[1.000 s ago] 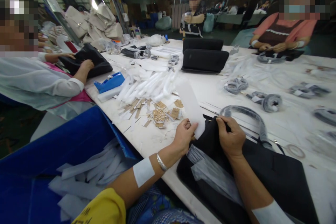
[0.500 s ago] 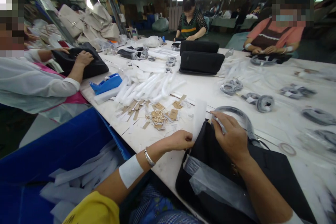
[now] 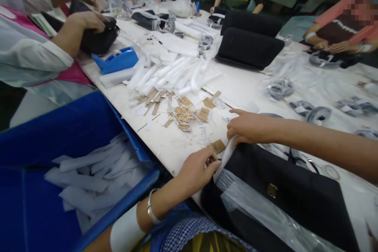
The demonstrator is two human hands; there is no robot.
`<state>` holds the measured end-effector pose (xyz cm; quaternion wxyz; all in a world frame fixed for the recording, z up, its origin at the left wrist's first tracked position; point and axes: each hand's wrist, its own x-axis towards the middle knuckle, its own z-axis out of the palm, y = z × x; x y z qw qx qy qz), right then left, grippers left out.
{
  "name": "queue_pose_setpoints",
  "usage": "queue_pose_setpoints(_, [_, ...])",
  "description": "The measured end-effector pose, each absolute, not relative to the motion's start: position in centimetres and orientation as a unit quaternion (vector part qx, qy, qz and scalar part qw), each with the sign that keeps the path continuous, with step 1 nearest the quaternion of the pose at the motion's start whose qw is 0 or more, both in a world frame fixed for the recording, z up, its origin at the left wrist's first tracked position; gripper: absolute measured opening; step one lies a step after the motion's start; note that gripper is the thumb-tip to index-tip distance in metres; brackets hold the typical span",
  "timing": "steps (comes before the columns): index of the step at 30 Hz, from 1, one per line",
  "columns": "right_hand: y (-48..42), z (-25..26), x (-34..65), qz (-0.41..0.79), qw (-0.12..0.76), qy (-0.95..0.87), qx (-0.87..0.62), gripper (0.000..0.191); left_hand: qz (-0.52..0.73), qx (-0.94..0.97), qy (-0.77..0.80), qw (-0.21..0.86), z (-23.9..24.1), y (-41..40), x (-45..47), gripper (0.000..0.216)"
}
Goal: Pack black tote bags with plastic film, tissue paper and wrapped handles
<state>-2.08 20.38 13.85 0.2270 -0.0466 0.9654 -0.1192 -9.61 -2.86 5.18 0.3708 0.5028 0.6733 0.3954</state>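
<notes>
A black handbag (image 3: 295, 189) with a gold clasp (image 3: 272, 190) lies at the near table edge, partly under a clear plastic sheet (image 3: 260, 212). My left hand (image 3: 197, 169) pinches the lower end of a white paper strip (image 3: 225, 158) at the bag's left corner. My right hand (image 3: 249, 127) reaches left across the bag, fingers closed on the strip's upper end, index finger pointing toward the brown paper tags (image 3: 189, 114). One tag (image 3: 218, 145) lies just beside both hands.
A blue bin (image 3: 73, 141) with white strips stands left of the table. White foam tubes (image 3: 174, 75), a blue tape dispenser (image 3: 116, 61), two black bags (image 3: 248, 45) and wrapped grey straps (image 3: 280, 88) lie further back. Other people work at the left and far sides.
The view has dipped down toward the table. My right hand has moved left and lower off the bag's handle; the white strip has come down from upright to the bag's corner.
</notes>
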Motion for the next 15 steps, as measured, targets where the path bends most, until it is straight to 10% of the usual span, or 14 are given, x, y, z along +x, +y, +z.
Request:
queue_pose_setpoints(5, [20.5, 12.7, -4.8, -0.136, 0.375, 0.917, -0.020, 0.018, 0.295, 0.526, 0.659, 0.449, 3.9, -7.5, -8.6, 0.045])
queue_pose_setpoints(15, [17.1, 13.8, -6.5, -0.258, 0.553, 0.788, -0.084, 0.022, 0.437, 0.502, 0.634, 0.394, 2.9, -7.4, -7.1, 0.028])
